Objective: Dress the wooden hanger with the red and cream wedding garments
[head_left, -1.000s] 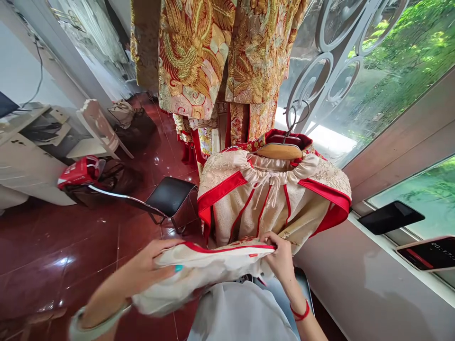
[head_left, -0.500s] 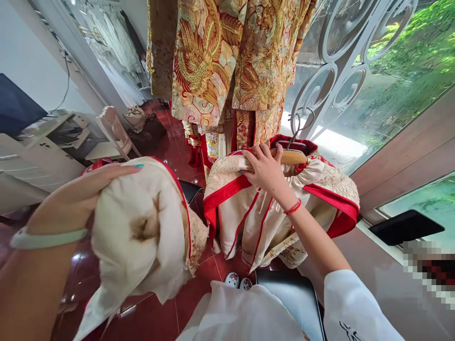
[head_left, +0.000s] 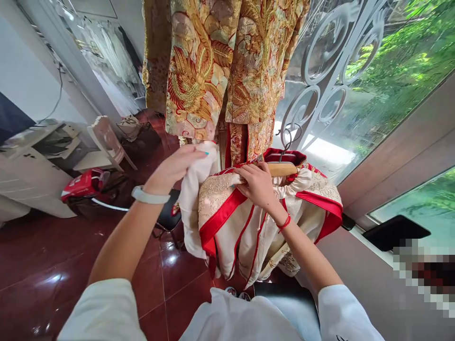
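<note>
A cream garment with red trim (head_left: 249,222) hangs on a wooden hanger (head_left: 282,168) hooked to the white window grille (head_left: 330,71). My right hand (head_left: 258,182) is closed on the hanger's left end and the gathered waistband. My left hand (head_left: 177,166), with a pale bracelet on its wrist, is closed on a cream cloth (head_left: 192,203) and presses it against the hanging garment's left side; the cloth drapes down beside it.
A gold and red embroidered robe (head_left: 220,66) hangs just behind. A black stool (head_left: 168,215) stands on the red tiled floor at left, near a red bag (head_left: 83,182) and a white desk (head_left: 28,161). A dark phone (head_left: 396,232) lies on the window sill at right.
My left hand has carried the bundled cream cloth from low at left up and right to the hanging garment's side. My right hand left the cloth a second ago and stays on the hanger.
</note>
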`<state>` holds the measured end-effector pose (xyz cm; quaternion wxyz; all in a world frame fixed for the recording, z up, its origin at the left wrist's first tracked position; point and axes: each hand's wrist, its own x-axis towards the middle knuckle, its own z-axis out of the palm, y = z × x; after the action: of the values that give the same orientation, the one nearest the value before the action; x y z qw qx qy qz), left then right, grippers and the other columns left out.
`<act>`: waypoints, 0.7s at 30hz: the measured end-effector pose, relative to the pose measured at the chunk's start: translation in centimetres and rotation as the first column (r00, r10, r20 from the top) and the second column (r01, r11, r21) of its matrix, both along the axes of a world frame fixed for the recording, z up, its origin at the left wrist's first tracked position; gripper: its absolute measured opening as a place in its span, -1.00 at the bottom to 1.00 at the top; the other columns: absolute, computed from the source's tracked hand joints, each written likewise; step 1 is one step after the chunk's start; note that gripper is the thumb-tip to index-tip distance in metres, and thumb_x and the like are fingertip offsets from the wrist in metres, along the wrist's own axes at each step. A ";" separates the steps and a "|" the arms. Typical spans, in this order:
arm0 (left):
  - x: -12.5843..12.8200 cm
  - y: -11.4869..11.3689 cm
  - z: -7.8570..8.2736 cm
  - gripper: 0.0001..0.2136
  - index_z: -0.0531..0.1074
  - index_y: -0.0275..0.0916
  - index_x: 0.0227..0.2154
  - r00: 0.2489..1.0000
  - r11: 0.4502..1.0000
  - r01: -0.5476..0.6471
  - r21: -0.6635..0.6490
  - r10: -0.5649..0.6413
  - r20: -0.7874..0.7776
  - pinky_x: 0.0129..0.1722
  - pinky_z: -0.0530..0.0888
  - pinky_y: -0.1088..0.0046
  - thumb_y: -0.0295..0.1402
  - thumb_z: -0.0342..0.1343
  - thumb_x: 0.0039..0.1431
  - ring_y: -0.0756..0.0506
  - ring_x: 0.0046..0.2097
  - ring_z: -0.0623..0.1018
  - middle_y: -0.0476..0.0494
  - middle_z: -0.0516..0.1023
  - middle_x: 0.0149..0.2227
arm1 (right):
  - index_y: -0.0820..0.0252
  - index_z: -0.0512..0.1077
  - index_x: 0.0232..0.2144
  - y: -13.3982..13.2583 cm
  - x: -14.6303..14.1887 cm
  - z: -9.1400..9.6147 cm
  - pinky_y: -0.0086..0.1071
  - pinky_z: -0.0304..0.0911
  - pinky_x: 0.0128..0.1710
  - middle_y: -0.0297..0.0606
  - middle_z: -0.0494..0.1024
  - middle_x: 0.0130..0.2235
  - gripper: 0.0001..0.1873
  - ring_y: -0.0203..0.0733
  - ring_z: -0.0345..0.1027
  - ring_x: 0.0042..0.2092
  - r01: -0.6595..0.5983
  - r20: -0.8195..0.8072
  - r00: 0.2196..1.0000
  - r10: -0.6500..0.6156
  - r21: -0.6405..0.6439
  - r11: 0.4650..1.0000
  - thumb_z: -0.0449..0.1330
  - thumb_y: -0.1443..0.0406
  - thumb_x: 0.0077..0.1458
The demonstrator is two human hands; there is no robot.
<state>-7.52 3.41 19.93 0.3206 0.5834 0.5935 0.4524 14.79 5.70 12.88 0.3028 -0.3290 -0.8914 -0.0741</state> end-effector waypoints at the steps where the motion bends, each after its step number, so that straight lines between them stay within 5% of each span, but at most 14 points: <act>1: 1.6 -0.4 -0.1 -0.81 0.51 -0.43 -0.24 0.992 0.998 0.062 -0.024 -0.064 -0.107 -0.37 0.44 0.50 -0.49 0.08 0.12 -0.02 -0.40 0.48 -0.05 0.53 -0.43 | 0.21 0.49 -0.08 0.3 -0.4 -0.3 -0.19 -0.02 -0.01 -0.16 0.60 -0.16 -0.74 -0.04 0.36 -0.12 0.023 -0.021 1.000 -0.023 0.010 1.000 0.17 0.37 0.18; 3: 4.9 -2.0 -0.8 -0.79 0.53 -0.38 -0.19 0.911 0.993 0.116 -0.036 -0.121 -0.394 -0.37 0.44 0.48 -0.51 0.04 0.16 -0.05 -0.37 0.50 -0.07 0.53 -0.38 | 0.22 0.49 -0.18 1.0 -1.2 -0.9 -0.18 -0.01 -0.02 -0.14 0.59 -0.21 -0.82 -0.04 0.34 -0.16 0.092 -0.060 0.994 -0.090 0.032 0.995 0.14 0.39 0.17; 5: 7.8 -4.2 -2.7 -0.68 0.49 -0.31 -0.02 0.765 0.994 0.067 0.091 0.007 -0.644 -0.28 0.48 0.42 -0.54 -0.02 0.21 -0.12 -0.26 0.56 -0.17 0.57 -0.22 | 0.21 0.47 -0.30 1.8 -1.8 -1.7 -0.17 0.01 -0.02 -0.13 0.56 -0.26 -0.86 -0.04 0.31 -0.20 0.156 -0.100 0.984 -0.149 0.063 0.986 0.10 0.40 0.18; 8: 10.3 -6.8 -7.5 -0.47 0.26 -0.24 0.27 0.619 0.963 -0.045 0.267 0.237 -0.749 -0.19 0.52 0.38 -0.59 -0.08 0.24 -0.17 -0.12 0.61 -0.27 0.55 -0.05 | 0.19 0.45 -0.32 2.6 -2.5 -2.7 -0.18 0.05 -0.01 -0.15 0.54 -0.29 -0.82 -0.06 0.29 -0.23 0.178 -0.177 0.972 -0.156 0.116 0.977 0.03 0.39 0.21; 13: 10.4 -8.5 -14.4 -0.42 0.08 -0.22 0.35 0.707 0.868 -0.201 0.454 0.450 -0.546 -0.09 0.55 0.24 -0.55 -0.07 0.27 -0.26 0.02 0.59 -0.34 0.54 0.07 | 0.18 0.39 0.10 3.3 -2.8 -3.5 -0.20 0.04 0.06 -0.20 0.56 -0.18 -0.56 -0.09 0.32 -0.16 0.197 -0.269 0.951 -0.151 0.154 0.968 0.02 0.44 0.18; 16: 11.1 -9.7 -15.2 -0.45 0.11 -0.17 0.34 0.757 0.853 -0.224 0.471 0.457 -0.468 -0.07 0.54 0.23 -0.52 -0.07 0.30 -0.26 0.03 0.59 -0.34 0.53 0.10 | 0.09 0.45 0.03 3.5 -2.7 -3.7 -0.21 0.04 0.03 -0.25 0.55 -0.23 -0.59 -0.10 0.30 -0.18 0.177 -0.208 0.969 -0.133 0.210 0.962 0.03 0.46 0.21; 21: 12.0 -10.5 -17.2 -0.49 0.23 -0.24 0.24 0.832 0.918 -0.233 0.321 0.359 -0.423 -0.24 0.54 0.32 -0.55 -0.04 0.21 -0.19 -0.14 0.62 -0.30 0.56 -0.05 | 0.15 0.48 -0.20 4.1 -2.6 -4.0 -0.21 0.05 0.00 -0.22 0.56 -0.27 -0.79 -0.11 0.30 -0.22 0.177 -0.244 0.965 -0.099 0.325 0.929 0.03 0.37 0.31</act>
<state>4.45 -7.06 2.71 0.0132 0.6124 0.6738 0.4132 12.17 9.77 8.84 0.4476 -0.3397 -0.7995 -0.2124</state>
